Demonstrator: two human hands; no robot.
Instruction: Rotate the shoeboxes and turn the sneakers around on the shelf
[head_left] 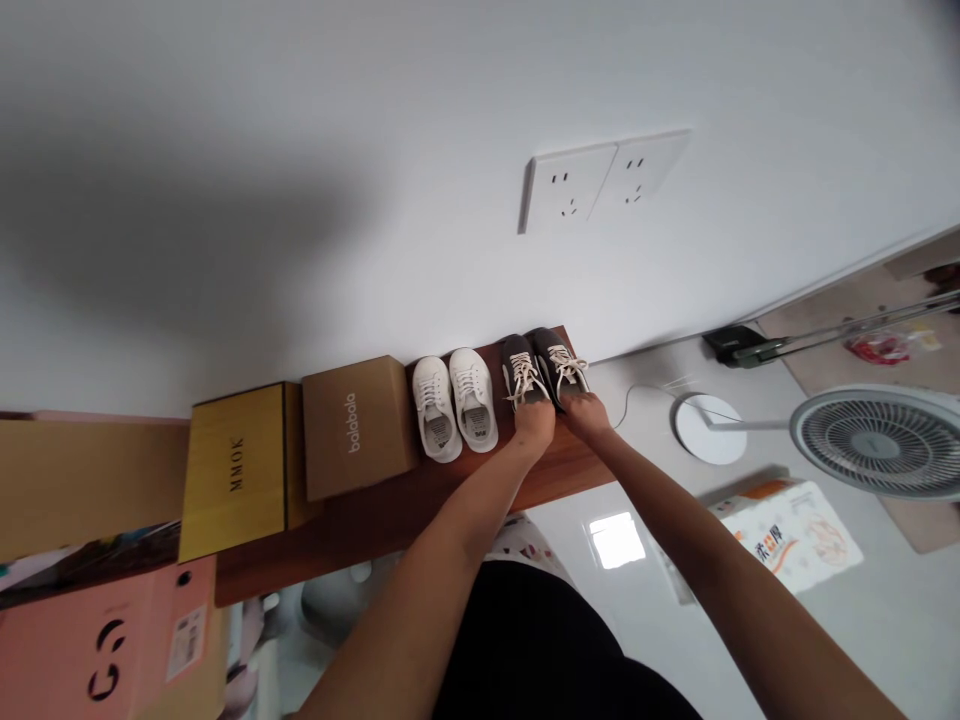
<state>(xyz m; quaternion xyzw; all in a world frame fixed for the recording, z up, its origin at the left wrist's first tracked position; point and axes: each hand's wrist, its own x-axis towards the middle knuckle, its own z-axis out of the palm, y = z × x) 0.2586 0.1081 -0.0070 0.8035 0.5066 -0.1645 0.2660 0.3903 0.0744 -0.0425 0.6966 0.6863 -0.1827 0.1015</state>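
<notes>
The dark shoes point(515, 348) sat at the right end of the bench point(559, 458), toes toward the wall point(435, 200). The left hand point(535, 424) had its grip around the inner shoe's point(511, 362) heel, the right hand point(587, 413) the outer's. Pushed sideways, the edge-hugging outer shoe point(543, 342) might have dropped off; loose laces point(568, 364) could have snagged.

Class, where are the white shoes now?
Just left of centre in the head view, the white shoes stand on the wooden board, between the brown box and the dark shoes.
</notes>
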